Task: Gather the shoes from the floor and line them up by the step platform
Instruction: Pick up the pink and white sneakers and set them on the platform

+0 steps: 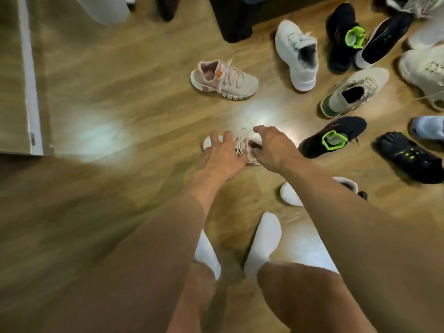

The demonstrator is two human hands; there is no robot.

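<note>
As the pink shoe (246,146) lies crosswise on the floor (120,92), toe to the left, it is spanned by both hands, equally near: left hand (223,153) splayed over the forefoot, right hand (272,147) curved at the heel, grip unconfirmed.

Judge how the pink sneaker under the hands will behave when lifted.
Probably light: the sneaker looks like soft knit on a foam-like sole, as on its twin. The upper may flex under the left hand and right hand. Its loose laces will likely dangle.
</note>
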